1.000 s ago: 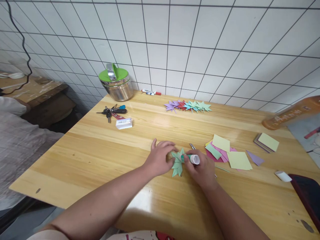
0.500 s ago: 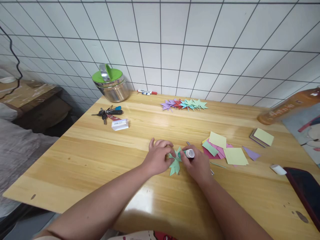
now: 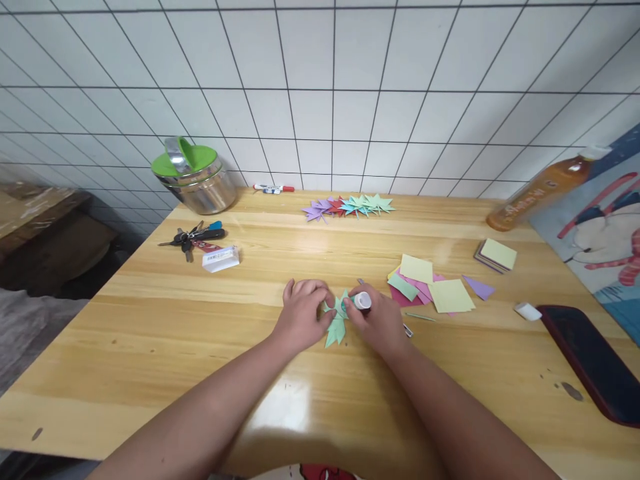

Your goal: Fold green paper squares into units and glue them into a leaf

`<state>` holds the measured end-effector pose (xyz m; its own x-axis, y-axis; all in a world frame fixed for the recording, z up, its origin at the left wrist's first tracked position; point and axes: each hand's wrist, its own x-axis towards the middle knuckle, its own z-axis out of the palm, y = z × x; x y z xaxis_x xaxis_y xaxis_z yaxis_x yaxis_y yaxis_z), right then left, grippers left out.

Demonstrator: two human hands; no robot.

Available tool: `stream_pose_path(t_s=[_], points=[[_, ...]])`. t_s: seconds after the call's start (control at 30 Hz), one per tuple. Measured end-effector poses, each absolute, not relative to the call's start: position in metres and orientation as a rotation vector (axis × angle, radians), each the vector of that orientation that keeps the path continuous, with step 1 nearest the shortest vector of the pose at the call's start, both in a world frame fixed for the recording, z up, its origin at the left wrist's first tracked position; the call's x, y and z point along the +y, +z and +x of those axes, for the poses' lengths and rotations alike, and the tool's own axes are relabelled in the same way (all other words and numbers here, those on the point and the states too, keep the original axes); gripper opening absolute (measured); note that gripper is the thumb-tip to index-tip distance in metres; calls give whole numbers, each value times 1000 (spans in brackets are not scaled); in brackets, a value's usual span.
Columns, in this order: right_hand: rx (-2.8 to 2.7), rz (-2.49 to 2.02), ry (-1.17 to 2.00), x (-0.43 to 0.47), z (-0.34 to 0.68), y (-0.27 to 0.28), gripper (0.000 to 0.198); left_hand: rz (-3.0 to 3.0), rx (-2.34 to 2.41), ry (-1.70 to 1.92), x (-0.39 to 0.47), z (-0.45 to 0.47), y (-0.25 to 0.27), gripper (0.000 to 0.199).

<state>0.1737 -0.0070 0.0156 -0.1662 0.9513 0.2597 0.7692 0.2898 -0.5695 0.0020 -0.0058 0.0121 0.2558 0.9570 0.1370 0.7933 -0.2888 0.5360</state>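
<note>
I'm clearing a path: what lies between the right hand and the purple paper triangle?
Coloured paper squares lie loosely between the right hand and the purple paper triangle, with a thin green strip on their near side, as the head view shows.

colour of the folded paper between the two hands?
The folded paper is pale mint green; it shows best in the head view.

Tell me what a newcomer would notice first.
Probably the row of bright paper shapes across the back, running purple, red, blue, green. Next, the green-lidded steel pot at back left. Front and centre, the left grip touches a pale green folded paper; the right grip holds a tube.
</note>
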Motion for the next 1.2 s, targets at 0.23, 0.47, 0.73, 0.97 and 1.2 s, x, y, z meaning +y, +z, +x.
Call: stream_pose_path(t_s=[0.23, 0.47, 0.73, 0.97, 1.2], points=[[-2016, -1511, 427, -7, 175, 17, 20, 2229, 1493, 650, -9, -5, 14, 19], [-1974, -1321, 348, -16, 177, 21, 19, 2283, 1563, 509, -15, -4, 14, 25], [-1992, -1357, 249, -14, 180, 21, 21, 2486, 1382, 419, -17, -6, 13, 36], [-2021, -1435, 228, -8, 185, 18, 23, 2484, 1291, 455, -16, -6, 12, 26], [-2146, -1568, 198, -3, 178, 16, 23, 2593, 1329, 451, -19, -4, 13, 24]])
